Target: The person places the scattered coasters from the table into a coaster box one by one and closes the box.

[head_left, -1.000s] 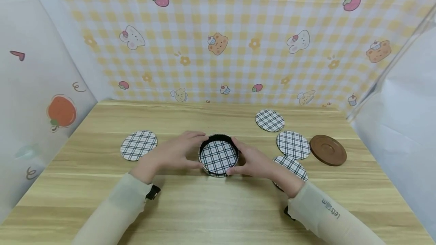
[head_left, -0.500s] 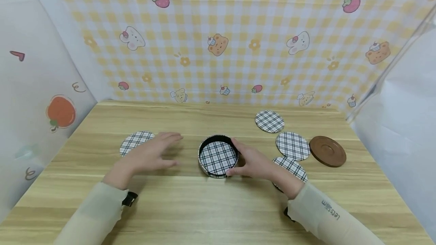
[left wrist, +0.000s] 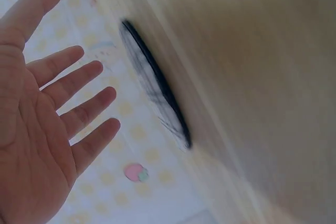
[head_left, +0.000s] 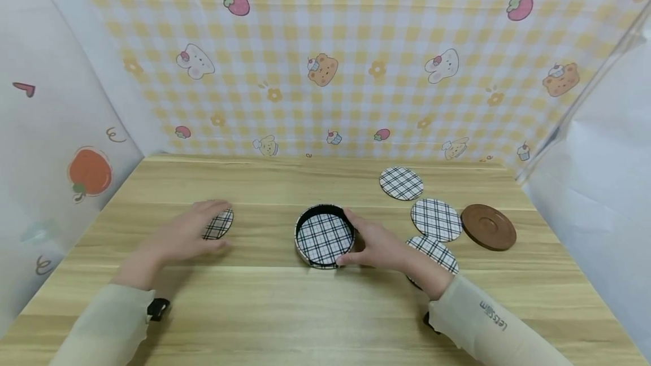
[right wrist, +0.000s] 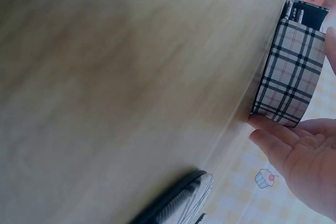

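Observation:
At mid-table stands a round plaid coaster holder point(head_left: 321, 210) with a dark inner wall, and a plaid coaster point(head_left: 325, 240) lies inside it. My right hand point(head_left: 378, 246) grips its right side, thumb at the near rim and fingers round the far side. In the right wrist view its plaid outer wall point(right wrist: 291, 66) shows above the palm. On the left, my left hand point(head_left: 185, 235) hovers over another plaid coaster point(head_left: 221, 223), hiding its left part. The left wrist view shows that hand with fingers spread, apart from the dark-edged coaster point(left wrist: 153, 85).
Right of the holder lie more plaid coasters, one at the back point(head_left: 401, 183), one in the middle point(head_left: 436, 219), and one partly under the right forearm point(head_left: 438, 253). Beside them is a brown round wooden disc point(head_left: 488, 227). A yellow checked cloth point(head_left: 285, 72) hangs behind the table.
My left hand has let go of the holder's left side and moved left to over the lone coaster. My right hand keeps its grip on the holder, which stays in place.

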